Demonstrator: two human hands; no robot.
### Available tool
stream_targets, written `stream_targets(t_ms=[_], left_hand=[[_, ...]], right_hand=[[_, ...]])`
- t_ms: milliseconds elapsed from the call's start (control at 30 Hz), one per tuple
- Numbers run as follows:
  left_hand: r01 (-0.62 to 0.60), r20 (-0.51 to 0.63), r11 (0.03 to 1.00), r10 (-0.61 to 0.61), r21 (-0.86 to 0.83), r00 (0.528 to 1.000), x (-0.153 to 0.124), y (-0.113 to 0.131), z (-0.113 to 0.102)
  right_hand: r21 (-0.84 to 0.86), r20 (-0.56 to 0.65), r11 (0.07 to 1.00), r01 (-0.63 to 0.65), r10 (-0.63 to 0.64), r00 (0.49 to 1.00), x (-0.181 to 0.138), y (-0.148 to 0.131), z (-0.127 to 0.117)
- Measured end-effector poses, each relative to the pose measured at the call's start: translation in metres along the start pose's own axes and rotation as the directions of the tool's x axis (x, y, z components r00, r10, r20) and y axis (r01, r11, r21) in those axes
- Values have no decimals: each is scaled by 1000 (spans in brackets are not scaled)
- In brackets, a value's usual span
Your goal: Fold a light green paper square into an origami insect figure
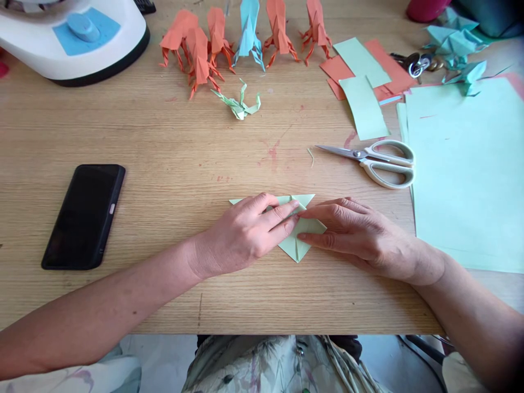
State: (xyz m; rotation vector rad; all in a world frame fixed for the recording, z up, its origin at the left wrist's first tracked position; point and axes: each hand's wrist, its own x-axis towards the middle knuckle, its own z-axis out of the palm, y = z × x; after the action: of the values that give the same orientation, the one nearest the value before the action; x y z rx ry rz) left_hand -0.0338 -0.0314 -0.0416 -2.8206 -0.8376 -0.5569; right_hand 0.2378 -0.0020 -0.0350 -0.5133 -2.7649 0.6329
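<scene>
A folded sheet of pale green paper (298, 248) lies flat on the table near its front edge, with pointed corners and a crease down its middle. From the left, my left hand (249, 229) holds it down, fingers stretched over its upper middle and covering much of that side. My right hand (364, 237) has hold of the right part, forefinger near the centre crease and thumb lower down on the paper. The fingertips of both hands almost meet at the crease.
Scissors (368, 158) lie beyond my right hand, near cut paper pieces (364, 106) and large green sheets (466, 180). Red and blue origami figures (248, 35) stand at the back, a small green one (241, 106) before them. A phone (84, 215) lies left, below a white appliance (82, 38).
</scene>
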Motion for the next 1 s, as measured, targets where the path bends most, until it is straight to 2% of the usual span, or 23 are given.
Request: stream_targets(t_ms=[367, 667, 767, 1000], left_hand=[[1, -3, 1000, -1, -6, 1000, -1, 0, 1], [1, 0, 1000, -1, 21, 1000, 0, 2, -1], [-4, -3, 1000, 4, 28, 1000, 0, 2, -1], [-18, 45, 998, 16, 62, 999, 1, 1, -5]], right_hand=[[-57, 30, 998, 2, 0, 1000, 1, -5, -2], [-150, -36, 988, 26, -31, 999, 3, -13, -1], [-181, -23, 983, 26, -30, 999, 2, -15, 1], [-192, -11, 981, 35, -38, 999, 2, -15, 2]])
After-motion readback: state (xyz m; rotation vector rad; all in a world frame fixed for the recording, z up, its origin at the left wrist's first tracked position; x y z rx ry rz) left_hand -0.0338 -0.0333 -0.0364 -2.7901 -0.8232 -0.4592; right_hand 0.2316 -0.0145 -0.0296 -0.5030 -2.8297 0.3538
